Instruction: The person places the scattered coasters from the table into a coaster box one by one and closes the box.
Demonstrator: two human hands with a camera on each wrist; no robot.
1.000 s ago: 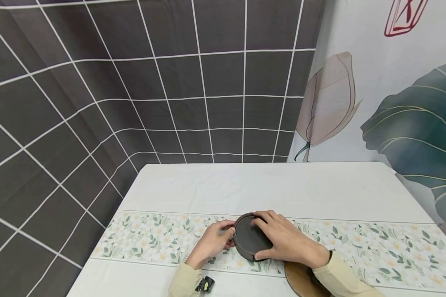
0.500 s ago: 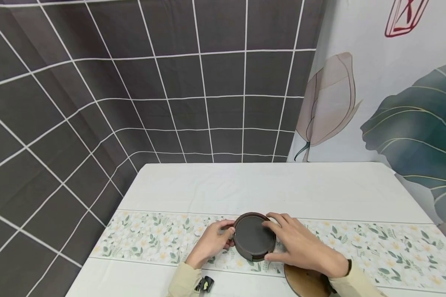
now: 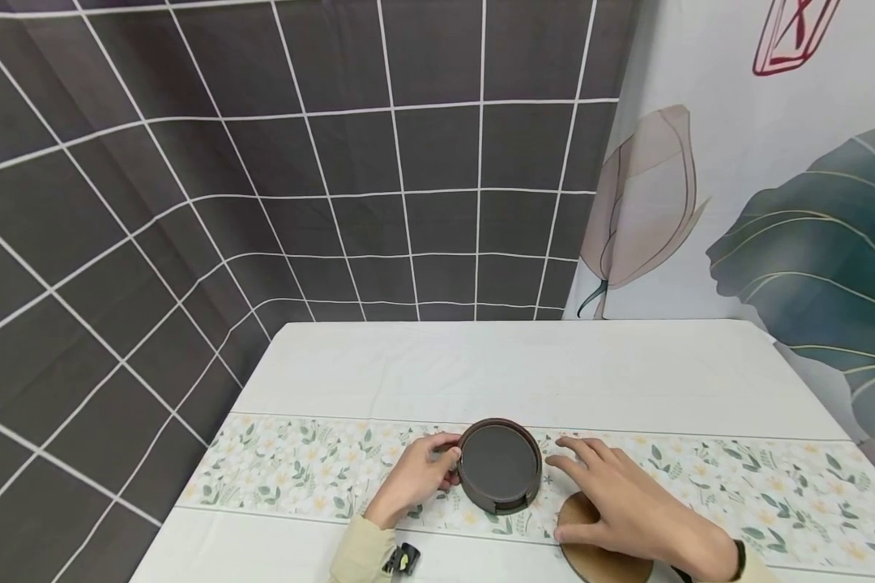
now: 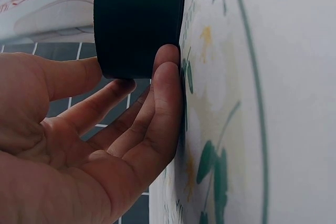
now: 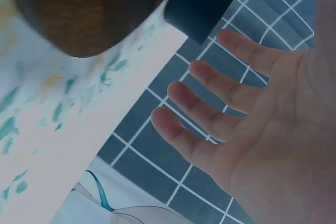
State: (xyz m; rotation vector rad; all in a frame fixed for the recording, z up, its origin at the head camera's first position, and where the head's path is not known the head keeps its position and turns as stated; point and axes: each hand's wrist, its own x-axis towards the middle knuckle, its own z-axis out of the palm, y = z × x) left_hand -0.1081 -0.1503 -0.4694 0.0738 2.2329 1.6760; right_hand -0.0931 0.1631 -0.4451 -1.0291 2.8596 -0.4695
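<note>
A round dark brown coaster holder [image 3: 474, 492] sits on the floral band of the table, with a dark round coaster [image 3: 501, 463] lying inside its rim. My left hand [image 3: 411, 479] holds the holder's left side; in the left wrist view its thumb and fingertips meet the dark outer wall [image 4: 139, 24]. To the right, my right hand [image 3: 627, 500] hovers apart from the holder, fingers spread and nothing in them. Partly hidden beneath it is a brown round disc [image 3: 605, 564], wood-grained in the right wrist view.
A white cloth [image 3: 379, 364] with a floral band covers the table. Behind it hang a dark grid-patterned curtain [image 3: 437, 219] and a pale one with leaf prints [image 3: 663, 267]. A small black device [image 3: 406, 558] is at the left wrist.
My right hand has let go of the coaster and drawn back to the right, over the brown disc. The left hand and the holder have stayed in place.
</note>
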